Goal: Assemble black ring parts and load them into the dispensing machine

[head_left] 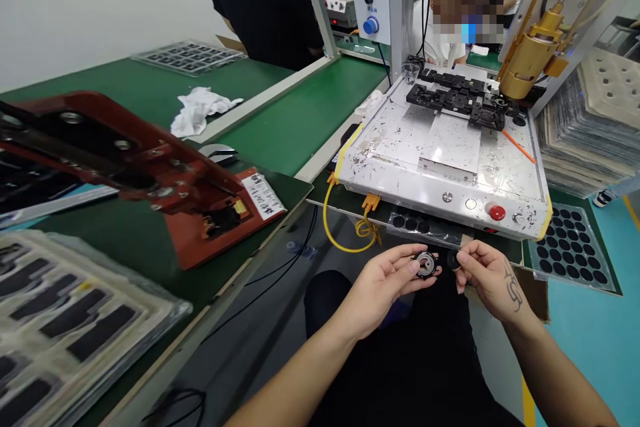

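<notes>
My left hand [383, 287] holds a round black part with a silver ring [426, 265] between thumb and fingers, its face turned up. Close to its right, my right hand [487, 275] pinches a small black disc [453, 260] by its edge. A narrow gap separates the two pieces. Both hands are above my lap, just in front of the white machine [400, 167]. Behind them, under the machine's front edge, lies a clear sheet with black discs [425, 227].
A red lever press [185, 233] stands on the green table at left, beside stacked trays [145, 320]. A gold cylinder [533, 57] hangs over black fixtures [457, 99]. More discs on a sheet [570, 247] and tall stacked trays [590, 120] are at right. Two people are beyond.
</notes>
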Action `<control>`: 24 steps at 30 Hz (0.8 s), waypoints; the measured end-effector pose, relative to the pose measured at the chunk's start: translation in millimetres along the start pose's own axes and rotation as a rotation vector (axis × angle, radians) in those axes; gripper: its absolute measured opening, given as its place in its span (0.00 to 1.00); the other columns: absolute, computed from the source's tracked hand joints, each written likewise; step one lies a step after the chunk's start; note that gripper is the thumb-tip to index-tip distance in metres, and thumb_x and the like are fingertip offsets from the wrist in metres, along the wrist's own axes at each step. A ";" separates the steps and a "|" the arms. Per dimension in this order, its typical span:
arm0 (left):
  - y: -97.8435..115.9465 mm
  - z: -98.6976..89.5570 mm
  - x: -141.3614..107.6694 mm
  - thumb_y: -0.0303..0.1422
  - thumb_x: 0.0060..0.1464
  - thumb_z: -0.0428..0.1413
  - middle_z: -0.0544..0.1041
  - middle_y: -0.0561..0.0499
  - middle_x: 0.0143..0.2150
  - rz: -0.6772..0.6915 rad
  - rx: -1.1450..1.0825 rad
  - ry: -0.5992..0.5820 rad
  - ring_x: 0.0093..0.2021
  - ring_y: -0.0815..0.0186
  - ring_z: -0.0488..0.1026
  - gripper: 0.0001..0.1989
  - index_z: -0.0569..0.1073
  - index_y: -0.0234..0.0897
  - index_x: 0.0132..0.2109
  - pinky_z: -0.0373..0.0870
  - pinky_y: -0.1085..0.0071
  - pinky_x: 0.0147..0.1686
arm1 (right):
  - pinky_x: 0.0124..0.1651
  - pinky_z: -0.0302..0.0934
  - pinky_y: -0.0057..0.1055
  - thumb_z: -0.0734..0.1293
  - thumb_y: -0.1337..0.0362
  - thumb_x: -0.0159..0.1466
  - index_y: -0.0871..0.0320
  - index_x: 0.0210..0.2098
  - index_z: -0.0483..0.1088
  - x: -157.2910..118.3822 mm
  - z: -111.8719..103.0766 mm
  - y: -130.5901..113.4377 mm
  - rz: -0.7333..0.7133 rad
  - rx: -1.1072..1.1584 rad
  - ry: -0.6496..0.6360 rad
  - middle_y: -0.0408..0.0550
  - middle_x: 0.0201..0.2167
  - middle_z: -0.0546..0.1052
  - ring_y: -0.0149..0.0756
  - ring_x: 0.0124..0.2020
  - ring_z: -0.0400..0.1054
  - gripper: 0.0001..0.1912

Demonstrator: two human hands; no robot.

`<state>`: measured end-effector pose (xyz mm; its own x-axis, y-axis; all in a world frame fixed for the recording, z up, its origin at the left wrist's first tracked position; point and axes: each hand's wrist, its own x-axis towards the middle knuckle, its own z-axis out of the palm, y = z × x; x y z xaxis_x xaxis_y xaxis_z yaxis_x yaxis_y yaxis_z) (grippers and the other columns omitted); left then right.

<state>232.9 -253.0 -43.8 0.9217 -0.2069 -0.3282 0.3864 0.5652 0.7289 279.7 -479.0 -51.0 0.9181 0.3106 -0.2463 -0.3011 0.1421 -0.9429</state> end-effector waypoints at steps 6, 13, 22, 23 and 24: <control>-0.1 0.0 -7.5 0.41 0.59 0.72 0.87 0.39 0.52 0.044 0.028 -0.020 0.51 0.50 0.86 0.25 0.81 0.34 0.59 0.80 0.51 0.60 | 0.29 0.70 0.30 0.80 0.50 0.65 0.55 0.34 0.74 -10.1 2.8 -10.7 0.070 0.076 -0.041 0.41 0.23 0.76 0.32 0.23 0.72 0.18; -1.0 3.6 -9.3 0.40 0.60 0.71 0.86 0.39 0.54 0.039 -0.025 -0.033 0.52 0.50 0.86 0.23 0.82 0.34 0.58 0.82 0.51 0.59 | 0.27 0.56 0.28 0.74 0.49 0.71 0.54 0.35 0.71 -14.9 4.4 -9.1 0.081 -0.035 -0.117 0.37 0.23 0.70 0.29 0.22 0.62 0.17; -5.6 4.2 -12.7 0.41 0.61 0.70 0.86 0.43 0.52 0.091 0.017 -0.010 0.54 0.51 0.84 0.23 0.83 0.37 0.59 0.81 0.51 0.60 | 0.49 0.62 0.36 0.70 0.52 0.73 0.53 0.35 0.73 -10.1 21.1 -19.0 -0.220 -0.467 -0.114 0.49 0.49 0.75 0.42 0.47 0.69 0.14; -5.5 5.0 -13.3 0.41 0.61 0.70 0.86 0.43 0.52 0.095 0.025 -0.004 0.55 0.50 0.83 0.23 0.83 0.37 0.59 0.81 0.50 0.60 | 0.50 0.63 0.37 0.70 0.52 0.73 0.53 0.35 0.72 -10.5 24.0 -19.3 -0.226 -0.480 -0.115 0.50 0.49 0.75 0.43 0.47 0.69 0.14; -5.3 5.9 -14.0 0.42 0.61 0.70 0.85 0.43 0.53 0.096 0.032 0.000 0.56 0.50 0.83 0.23 0.83 0.37 0.59 0.81 0.50 0.61 | 0.52 0.63 0.38 0.69 0.52 0.73 0.53 0.35 0.72 -10.8 26.7 -19.0 -0.233 -0.485 -0.114 0.50 0.49 0.75 0.44 0.48 0.70 0.14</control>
<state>218.2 -257.8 -39.5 0.9544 -0.1535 -0.2559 0.2975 0.5564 0.7758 268.6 -460.0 -24.4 0.9046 0.4259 -0.0180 0.0850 -0.2215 -0.9715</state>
